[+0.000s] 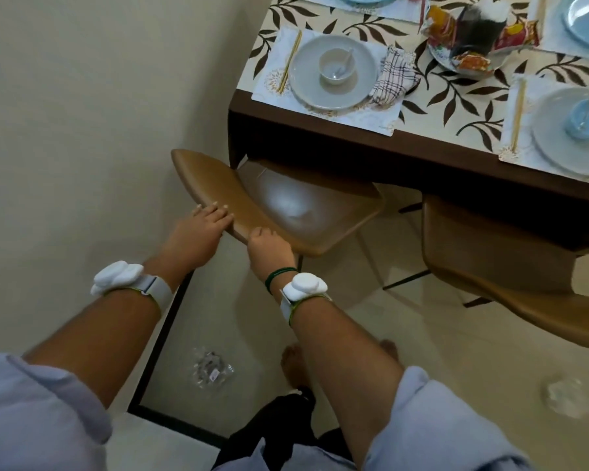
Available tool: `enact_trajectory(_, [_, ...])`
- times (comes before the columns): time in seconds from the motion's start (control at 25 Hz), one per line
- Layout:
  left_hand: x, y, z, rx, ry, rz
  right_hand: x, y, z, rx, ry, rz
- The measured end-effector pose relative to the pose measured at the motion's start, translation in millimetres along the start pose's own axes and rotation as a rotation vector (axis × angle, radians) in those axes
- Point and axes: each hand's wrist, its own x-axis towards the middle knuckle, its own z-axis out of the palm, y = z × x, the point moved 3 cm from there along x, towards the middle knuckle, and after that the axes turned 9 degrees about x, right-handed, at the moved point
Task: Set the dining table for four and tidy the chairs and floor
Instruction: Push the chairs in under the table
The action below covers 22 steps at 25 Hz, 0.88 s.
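Chair backrest (211,185) being held by both grips at the corner of the surface (320,130).
The right grip (267,244) is being curled over the backrest's top edge; the left grip (198,229) is being laid on it just beside, fingers nearly straight. The seat (320,212) is being partly overhung by the surface's brown edge. A second chair (490,253) is standing near on the right. A clear wrapper (211,368) and crumpled plastic (565,396) are lying on the floor (371,334).

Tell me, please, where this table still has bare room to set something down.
The tablecloth is bare between the near mat and the right mat, below the snack plate. A narrow strip lies left of the near mat. The snack plate and checked cloth crowd the middle.
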Motion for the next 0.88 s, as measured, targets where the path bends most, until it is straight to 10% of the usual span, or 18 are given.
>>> enact_trajectory(0.48, [29, 121, -28, -0.074, 0.096, 0.332, -80, 137, -35, -0.078, 0.060, -0.131])
enact_trajectory(0.88, [53, 217, -43, -0.210, 0.079, 0.220, -106, 224, -68, -0.072, 0.034, -0.012])
